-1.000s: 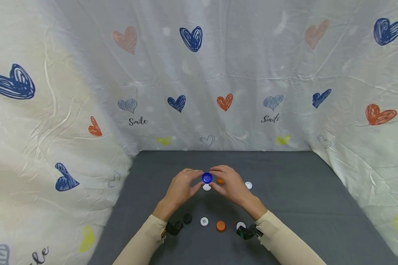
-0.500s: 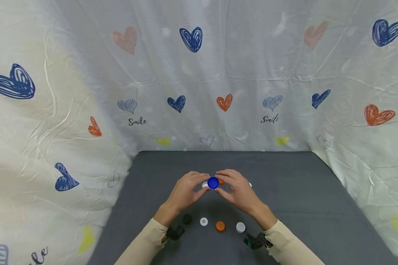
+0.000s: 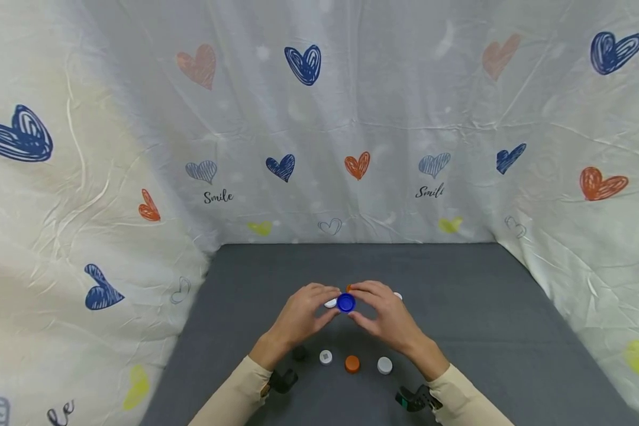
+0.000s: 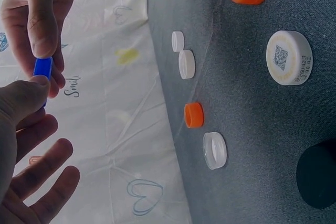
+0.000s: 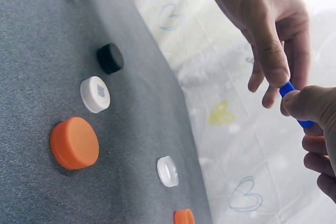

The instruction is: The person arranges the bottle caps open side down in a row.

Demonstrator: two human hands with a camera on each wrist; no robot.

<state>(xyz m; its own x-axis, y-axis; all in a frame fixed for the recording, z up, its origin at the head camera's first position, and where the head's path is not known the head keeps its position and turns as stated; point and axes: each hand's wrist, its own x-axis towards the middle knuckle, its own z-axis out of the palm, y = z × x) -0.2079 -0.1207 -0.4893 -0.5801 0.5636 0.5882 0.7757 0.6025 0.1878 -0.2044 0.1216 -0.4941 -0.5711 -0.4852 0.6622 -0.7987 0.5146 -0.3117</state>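
A blue bottle cap (image 3: 346,303) is held up over the grey table, its hollow side facing my head. My left hand (image 3: 302,316) pinches its left edge between thumb and fingers. From the opposite side my right hand (image 3: 386,313) pinches the right edge. In the left wrist view the blue cap (image 4: 43,67) appears edge-on, partly covered by both thumbs. The right wrist view shows the same blue cap (image 5: 287,88) between the two sets of fingertips.
Nearer than the hands, a row holds a black cap (image 3: 300,353), a white cap (image 3: 326,357), an orange cap (image 3: 352,364) and another white cap (image 3: 385,365). Farther back lie an orange cap (image 4: 193,115), a whitish hollow cap (image 4: 215,150) and two white caps (image 4: 187,64). A heart-printed curtain (image 3: 298,118) surrounds the table.
Both hands have moved the blue cap a little to the right and down in the head view. The front-right white cap, partly covered before, now shows fully.
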